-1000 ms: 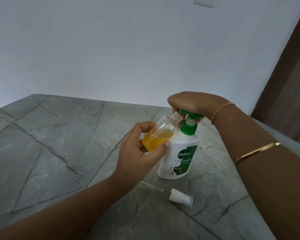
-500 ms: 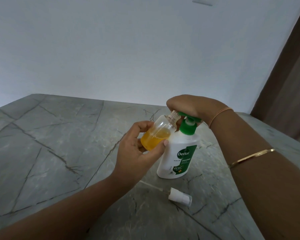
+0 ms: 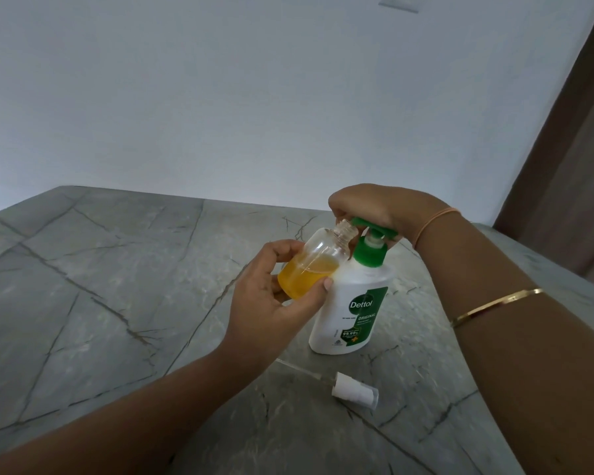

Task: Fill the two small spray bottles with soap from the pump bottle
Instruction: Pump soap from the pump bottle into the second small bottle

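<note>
My left hand (image 3: 264, 310) grips a small clear spray bottle (image 3: 309, 269), tilted with its open neck right at the nozzle of the green pump head (image 3: 374, 229). Orange soap fills about the lower half of the small bottle. The white pump bottle (image 3: 350, 310) with a green label stands upright on the grey marble table (image 3: 100, 286). My right hand (image 3: 367, 207) lies over the pump head with its fingers curled down around it. Only one small bottle is in view.
The small bottle's white spray cap (image 3: 354, 392), with its thin dip tube, lies on the table just in front of the pump bottle. A white wall stands behind the table and a brown door frame (image 3: 563, 132) is at the right.
My right hand pushed the pump head down a little and it has come back up. The small bottle stays at the nozzle in my left hand.
</note>
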The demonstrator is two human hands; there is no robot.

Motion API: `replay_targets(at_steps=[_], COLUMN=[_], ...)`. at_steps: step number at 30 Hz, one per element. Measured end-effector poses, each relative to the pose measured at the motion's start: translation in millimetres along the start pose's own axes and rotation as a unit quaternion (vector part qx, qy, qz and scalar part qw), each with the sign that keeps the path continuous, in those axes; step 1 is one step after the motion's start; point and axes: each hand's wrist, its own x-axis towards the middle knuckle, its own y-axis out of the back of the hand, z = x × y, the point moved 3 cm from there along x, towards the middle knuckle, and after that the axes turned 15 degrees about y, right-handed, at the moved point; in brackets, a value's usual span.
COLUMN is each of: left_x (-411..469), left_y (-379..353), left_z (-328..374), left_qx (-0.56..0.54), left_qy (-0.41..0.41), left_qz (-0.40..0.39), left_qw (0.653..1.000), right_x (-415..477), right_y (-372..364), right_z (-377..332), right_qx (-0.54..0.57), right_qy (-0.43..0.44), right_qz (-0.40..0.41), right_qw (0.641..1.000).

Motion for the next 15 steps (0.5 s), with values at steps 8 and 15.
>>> replay_targets(at_steps=[8, 15], left_x=[-1.3, 0.1], left_y=[-1.6, -0.8], left_z=[1.0, -0.1], left_qx=[0.000, 0.004], left_qy=[0.003, 0.004], left_qz=[-0.005, -0.001], left_qw=[1.000, 1.000], right_x=[-3.1, -3.5], right_y=[-0.5, 5.7], right_z=[-3.3, -5.8], right_qx=[-0.025, -0.050], right_qy=[0.009, -0.001], right_qz=[0.005, -0.006], right_qw=[1.000, 0.999])
